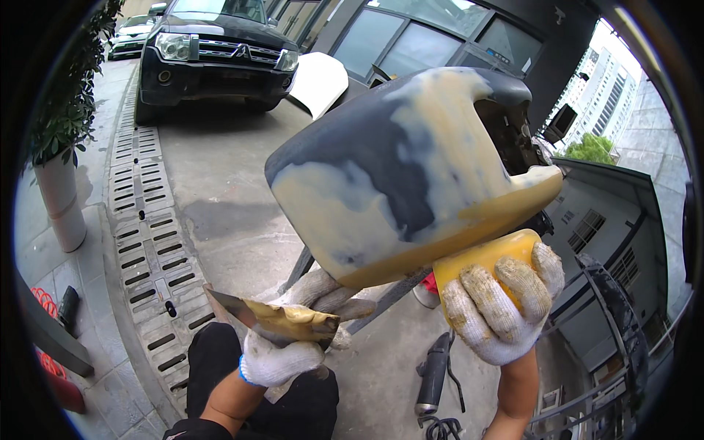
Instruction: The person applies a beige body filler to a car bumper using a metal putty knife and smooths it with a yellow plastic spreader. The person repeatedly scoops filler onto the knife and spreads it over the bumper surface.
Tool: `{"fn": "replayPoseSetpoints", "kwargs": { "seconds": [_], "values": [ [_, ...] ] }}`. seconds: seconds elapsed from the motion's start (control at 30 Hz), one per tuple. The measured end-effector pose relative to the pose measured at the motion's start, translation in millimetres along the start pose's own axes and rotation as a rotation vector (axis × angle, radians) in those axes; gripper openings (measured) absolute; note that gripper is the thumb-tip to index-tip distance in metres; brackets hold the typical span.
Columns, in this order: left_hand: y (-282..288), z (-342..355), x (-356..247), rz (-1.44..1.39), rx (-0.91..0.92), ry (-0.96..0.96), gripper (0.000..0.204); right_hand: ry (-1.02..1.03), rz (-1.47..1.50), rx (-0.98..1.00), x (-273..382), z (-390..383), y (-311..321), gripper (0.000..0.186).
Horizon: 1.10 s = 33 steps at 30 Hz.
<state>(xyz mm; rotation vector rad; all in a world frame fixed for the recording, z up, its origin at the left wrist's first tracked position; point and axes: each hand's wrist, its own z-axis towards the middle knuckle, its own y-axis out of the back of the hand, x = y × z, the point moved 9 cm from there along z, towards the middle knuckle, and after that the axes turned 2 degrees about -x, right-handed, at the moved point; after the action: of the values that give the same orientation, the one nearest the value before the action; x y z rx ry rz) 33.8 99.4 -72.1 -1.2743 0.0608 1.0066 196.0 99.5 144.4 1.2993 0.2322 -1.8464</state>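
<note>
A large curved car body part [405, 198], dark with patches of pale yellow filler, stands raised before me, with an opening at its right end. Wet-looking deeper yellow filler runs along its lower edge. My right hand [502, 304], in a stained white knit glove, is closed on a yellow plastic spreader [477, 253] beneath that lower edge. My left hand [286, 359], gloved too, grips a putty knife [268, 317] whose flat metal blade carries a lump of yellow filler [293, 320]. Its fingers are close under the part's lower left corner; whether they touch it I cannot tell.
Below the part a dark power tool [434, 374] with a cord lies on the concrete. A slotted drain channel [150, 249] runs along the left, beside a white planter [60, 205]. A black SUV [216, 62] is parked ahead. At right is a dark metal rack [609, 323].
</note>
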Motion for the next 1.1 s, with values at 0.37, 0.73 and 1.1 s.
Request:
{"fn": "replayPoseSetpoints", "kwargs": {
  "seconds": [0.37,0.73,1.1],
  "values": [
    [1,-2,-3,-0.017,-0.075,-0.021,0.048,0.015,0.005,0.004,-1,-9,-10,0.043],
    [-6,-2,-5,0.060,-0.032,0.000,0.045,-0.027,0.167,0.104,0,-19,-18,0.043],
    [-11,-3,-7,0.051,0.032,-0.023,0.044,0.025,0.039,0.016,2,4,2,0.043]
  ]
}}
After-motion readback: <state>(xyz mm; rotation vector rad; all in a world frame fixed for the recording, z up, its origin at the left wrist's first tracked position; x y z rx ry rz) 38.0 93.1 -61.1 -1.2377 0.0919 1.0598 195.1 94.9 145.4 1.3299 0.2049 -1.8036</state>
